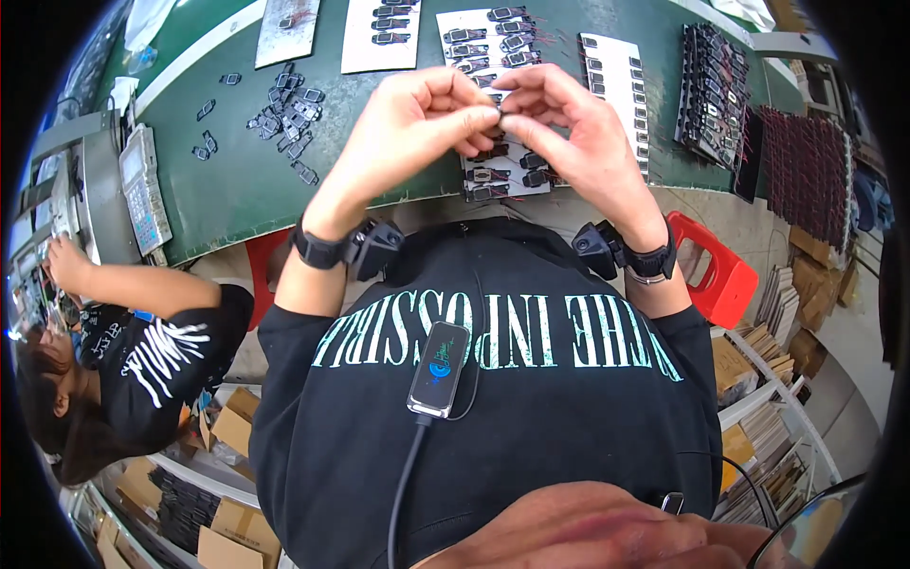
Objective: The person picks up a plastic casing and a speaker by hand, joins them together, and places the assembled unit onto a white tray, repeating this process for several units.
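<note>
Above the near side of the green table [223, 190], my left hand [412, 123] and my right hand [583, 133] meet fingertip to fingertip. Both pinch a small dark part [500, 112], mostly hidden by the fingers, so its kind cannot be made out. Right beneath them lies a white board [457, 24] bearing rows of small black modules [488, 175] with rectangular faces and thin wires. My hands cover the middle of that board.
Left of my hands is a loose pile of black modules [289, 109]. Other white boards [355, 52] lie further back, and one [611, 57] to the right. Stacked modules [711, 95] and red wires [806, 171] fill the right end. A co-worker [142, 351] sits left; a red stool [725, 284] stands right.
</note>
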The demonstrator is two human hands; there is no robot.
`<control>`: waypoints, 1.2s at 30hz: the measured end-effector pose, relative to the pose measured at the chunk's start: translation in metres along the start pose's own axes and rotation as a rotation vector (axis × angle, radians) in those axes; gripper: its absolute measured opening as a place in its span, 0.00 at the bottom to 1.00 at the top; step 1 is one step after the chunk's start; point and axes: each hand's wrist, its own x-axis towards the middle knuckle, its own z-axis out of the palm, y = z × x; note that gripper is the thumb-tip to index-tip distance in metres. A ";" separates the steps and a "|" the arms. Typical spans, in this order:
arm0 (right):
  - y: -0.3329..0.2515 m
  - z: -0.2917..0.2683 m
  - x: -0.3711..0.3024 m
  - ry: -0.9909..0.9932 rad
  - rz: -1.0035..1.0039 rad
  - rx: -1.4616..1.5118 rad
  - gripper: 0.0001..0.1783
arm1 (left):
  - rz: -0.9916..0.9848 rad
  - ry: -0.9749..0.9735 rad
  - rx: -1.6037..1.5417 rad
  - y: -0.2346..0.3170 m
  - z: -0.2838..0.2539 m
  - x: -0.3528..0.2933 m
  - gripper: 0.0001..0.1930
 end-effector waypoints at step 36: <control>0.107 -0.124 0.025 0.222 -0.030 -0.960 0.08 | 0.280 0.592 0.858 -0.017 -0.047 0.067 0.12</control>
